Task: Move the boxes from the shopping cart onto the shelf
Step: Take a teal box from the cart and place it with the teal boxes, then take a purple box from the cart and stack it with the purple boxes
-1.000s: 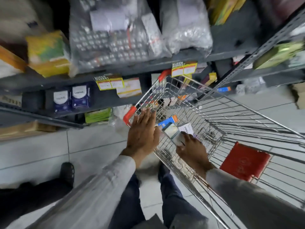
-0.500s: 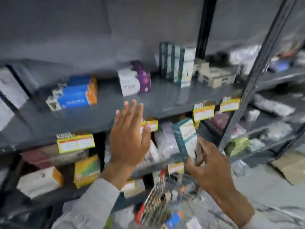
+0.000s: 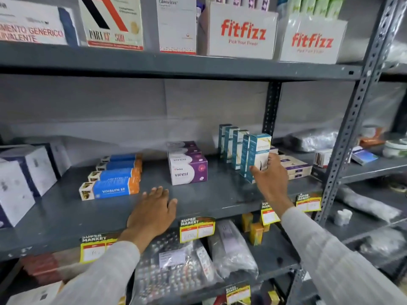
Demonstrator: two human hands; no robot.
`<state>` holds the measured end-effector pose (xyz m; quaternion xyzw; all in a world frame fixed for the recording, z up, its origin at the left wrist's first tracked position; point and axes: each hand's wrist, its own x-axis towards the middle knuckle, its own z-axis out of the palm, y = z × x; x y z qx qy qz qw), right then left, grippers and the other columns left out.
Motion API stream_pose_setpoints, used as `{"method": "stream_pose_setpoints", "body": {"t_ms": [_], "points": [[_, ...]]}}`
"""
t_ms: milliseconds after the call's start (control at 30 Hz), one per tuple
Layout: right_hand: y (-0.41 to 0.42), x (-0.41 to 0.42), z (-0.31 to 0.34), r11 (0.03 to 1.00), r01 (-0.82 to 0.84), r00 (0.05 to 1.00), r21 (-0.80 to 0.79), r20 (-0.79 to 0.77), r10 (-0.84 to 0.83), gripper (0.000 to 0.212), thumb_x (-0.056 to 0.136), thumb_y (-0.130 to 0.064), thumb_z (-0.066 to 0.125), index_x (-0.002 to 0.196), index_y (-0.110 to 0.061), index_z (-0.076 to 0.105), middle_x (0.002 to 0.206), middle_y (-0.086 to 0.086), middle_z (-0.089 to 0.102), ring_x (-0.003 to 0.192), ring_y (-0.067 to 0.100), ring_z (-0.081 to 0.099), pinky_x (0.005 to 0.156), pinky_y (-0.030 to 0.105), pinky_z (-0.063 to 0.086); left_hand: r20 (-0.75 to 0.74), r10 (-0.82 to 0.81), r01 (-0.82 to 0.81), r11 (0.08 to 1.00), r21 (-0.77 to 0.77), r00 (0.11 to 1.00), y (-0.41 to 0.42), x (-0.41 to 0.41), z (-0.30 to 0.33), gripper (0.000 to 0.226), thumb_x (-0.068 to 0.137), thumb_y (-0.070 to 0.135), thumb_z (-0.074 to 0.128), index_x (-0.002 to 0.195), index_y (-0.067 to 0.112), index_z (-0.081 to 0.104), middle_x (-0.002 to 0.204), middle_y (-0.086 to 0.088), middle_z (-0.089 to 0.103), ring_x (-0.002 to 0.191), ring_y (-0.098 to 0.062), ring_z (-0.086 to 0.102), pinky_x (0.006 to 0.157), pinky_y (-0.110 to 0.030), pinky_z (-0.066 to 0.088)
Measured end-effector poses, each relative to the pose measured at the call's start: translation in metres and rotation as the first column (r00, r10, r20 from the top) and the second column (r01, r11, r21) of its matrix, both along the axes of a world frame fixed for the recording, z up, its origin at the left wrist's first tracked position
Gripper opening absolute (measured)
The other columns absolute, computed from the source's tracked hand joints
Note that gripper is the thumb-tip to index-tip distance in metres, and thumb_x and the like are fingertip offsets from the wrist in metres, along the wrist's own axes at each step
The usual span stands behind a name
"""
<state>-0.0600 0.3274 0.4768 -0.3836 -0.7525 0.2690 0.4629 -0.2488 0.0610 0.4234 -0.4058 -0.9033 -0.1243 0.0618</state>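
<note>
On grey shelf (image 3: pixel 220 201), between the hands: purple-white Virest boxes (image 3: pixel 188 170). Right hand (image 3: pixel 269 177) grips upright teal-white box (image 3: pixel 257 154) low on its front, box standing on shelf at front end of row of matching teal boxes (image 3: pixel 231 144). Left hand (image 3: pixel 153 213) flat, fingers spread, palm down near shelf front edge, holding nothing. Left of left hand: blue-orange Vivalyn boxes (image 3: pixel 110 190) lying flat. Above right hand: white Fitfizz cartons (image 3: pixel 242 31). Shopping cart out of view.

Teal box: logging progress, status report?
Right hand gripping teal box, upright at front of its row. Left hand open, flat on shelf. Nothing in the way.
</note>
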Motion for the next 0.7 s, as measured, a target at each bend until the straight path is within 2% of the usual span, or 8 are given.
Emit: {"method": "stream_pose_setpoints", "body": {"t_ms": [100,267,433,533,633,700], "points": [[0.017,-0.003,-0.012,0.999,0.028,0.999,-0.019,0.024,-0.028,0.044,0.081,-0.031,0.078,0.109,-0.024,0.045,0.107,0.003,0.070,0.098,0.031,0.065,0.074,0.035,0.044,0.000,0.002,-0.002,1.000,-0.003,1.000,0.000,-0.001,-0.001,0.067,0.104,0.052,0.018,0.158,0.013,0.028,0.169,-0.007,0.024,0.157,-0.024,0.019,0.128,-0.043,0.010],[0.023,-0.005,-0.024,0.999,0.048,0.998,-0.007,0.047,-0.047,0.051,0.077,-0.037,0.077,0.114,-0.025,0.043,0.115,0.003,0.069,0.104,0.032,0.062,0.081,0.045,0.055,-0.011,0.008,-0.008,1.000,-0.016,1.000,0.001,0.000,-0.001,0.067,0.104,0.052,0.017,0.158,0.013,0.028,0.168,-0.007,0.025,0.156,-0.024,0.019,0.129,-0.044,0.012],[0.020,-0.002,-0.028,0.999,0.035,0.995,0.006,0.095,-0.036,0.054,0.082,-0.027,0.078,0.124,-0.015,0.047,0.120,0.008,0.067,0.106,0.029,0.063,0.077,0.031,0.042,-0.015,0.009,-0.010,0.999,-0.038,1.000,0.001,0.001,0.000,0.067,0.105,0.052,0.015,0.159,0.013,0.026,0.169,-0.007,0.023,0.157,-0.024,0.018,0.129,-0.043,0.012],[0.015,0.000,-0.028,0.999,0.009,0.996,0.039,0.092,-0.013,0.060,0.081,-0.024,0.081,0.129,-0.014,0.046,0.127,0.008,0.064,0.113,0.030,0.063,0.084,0.037,0.049,0.000,0.016,-0.016,1.000,-0.015,1.000,0.001,0.001,0.000,0.068,0.104,0.053,0.016,0.159,0.013,0.026,0.169,-0.007,0.023,0.157,-0.023,0.018,0.129,-0.043,0.011],[0.004,0.010,-0.032,0.999,-0.012,0.999,0.053,0.044,0.010,0.070,0.083,-0.018,0.079,0.141,-0.018,0.040,0.138,0.006,0.056,0.124,0.026,0.055,0.099,0.042,0.048,0.031,0.011,-0.014,0.995,0.098,0.999,-0.004,0.010,0.005,0.065,0.105,0.052,0.026,0.158,0.015,0.030,0.167,-0.006,0.028,0.156,-0.022,0.022,0.127,-0.041,0.015],[-0.009,0.022,-0.040,0.995,-0.020,0.998,0.093,-0.056,0.025,0.070,0.085,-0.017,0.074,0.144,-0.026,0.037,0.142,0.001,0.052,0.126,0.019,0.052,0.105,0.043,0.048,0.017,-0.013,0.008,0.954,0.301,1.000,-0.010,0.019,0.007,0.057,0.105,0.044,0.036,0.155,0.018,0.037,0.163,-0.006,0.037,0.153,-0.018,0.026,0.124,-0.039,0.022]]}}
